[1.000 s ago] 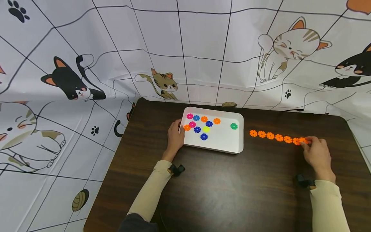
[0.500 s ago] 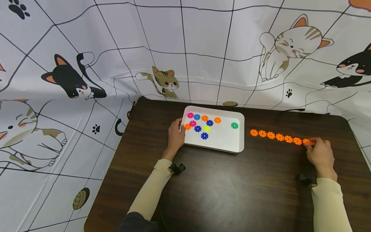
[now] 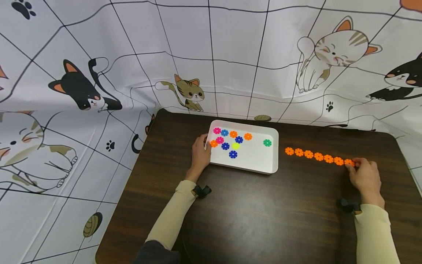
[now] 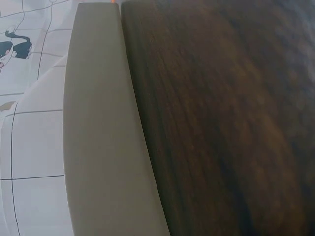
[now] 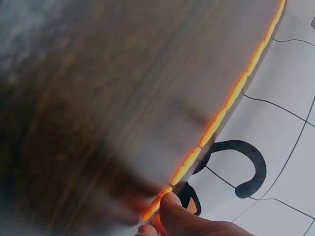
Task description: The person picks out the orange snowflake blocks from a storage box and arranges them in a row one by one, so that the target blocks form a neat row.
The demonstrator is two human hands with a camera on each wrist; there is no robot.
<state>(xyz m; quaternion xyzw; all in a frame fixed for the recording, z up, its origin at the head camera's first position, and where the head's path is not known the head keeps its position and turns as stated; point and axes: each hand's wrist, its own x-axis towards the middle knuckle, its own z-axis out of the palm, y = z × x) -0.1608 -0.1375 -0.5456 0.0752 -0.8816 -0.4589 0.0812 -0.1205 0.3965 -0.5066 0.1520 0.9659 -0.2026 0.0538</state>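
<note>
My left hand (image 3: 200, 154) grips the left edge of a white tray (image 3: 255, 161), its thumb at the rim. Several notched, flower-shaped plastic discs lie in the tray: pink, blue, orange, yellow and one green disc (image 3: 267, 143) apart at the right. To the tray's right, a row of orange discs (image 3: 318, 156) runs across the table. At the row's right end, my right hand (image 3: 366, 179) pinches the last orange disc (image 3: 348, 162), which lies flat. The right wrist view shows the thumb (image 5: 173, 209) at that disc. In the left wrist view, the tray's side wall (image 4: 101, 118) hides the left hand.
The dark wooden table (image 3: 263, 220) spreads under both arms. A white sheet (image 3: 234, 44) with cartoon cats hangs behind the table and to its left. Each wrist carries a black strap-on camera, such as the left wrist camera (image 3: 202, 191).
The last orange disc, overlapping its neighbour a second ago, has slid slightly right with my right hand and now lies beside it. The left hand stays on the tray. The head view shifts slightly.
</note>
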